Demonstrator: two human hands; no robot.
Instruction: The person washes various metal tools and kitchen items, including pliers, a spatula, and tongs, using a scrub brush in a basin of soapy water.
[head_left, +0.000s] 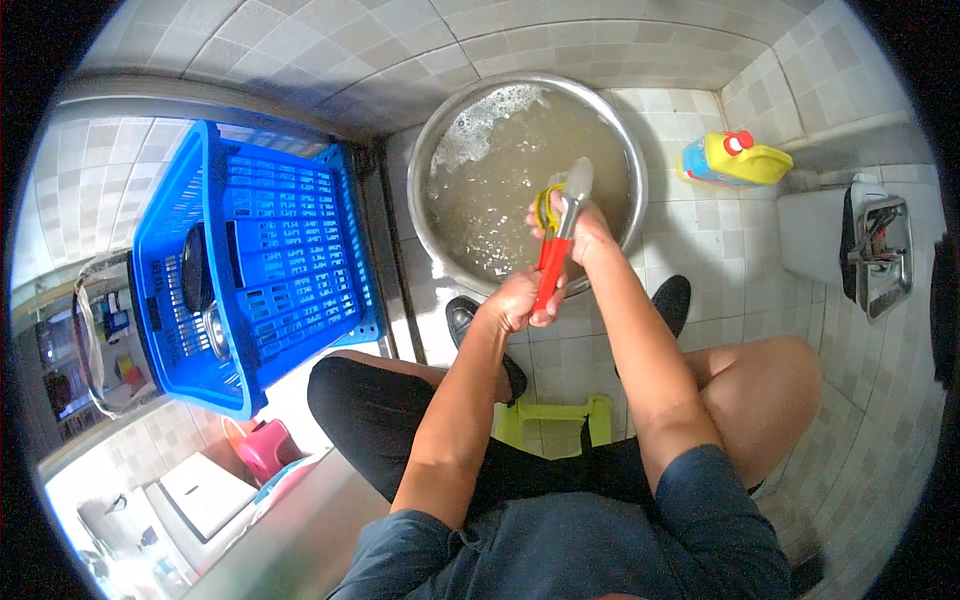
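Observation:
A pair of tongs (555, 259) with red handles and a metal end is held over the near right part of a large round metal basin (415, 187). My left hand (521, 298) grips the red handles near their lower end. Around the upper part, by the metal, is my right hand (581, 229), with a yellow-and-green scrubbing pad or cloth (550, 208) at its fingers; its exact kind is unclear. Murky water (540, 157) fills the basin, with white foam (487, 124) at its upper left.
At the left stands a blue plastic basket (281, 247) holding a dark item and a metal one. A yellow jug with a red cap (739, 159) is on the tiles right of the basin. Metal utensils lie in a steel tray (889, 255) at far right. A green stool (551, 411) is beneath me.

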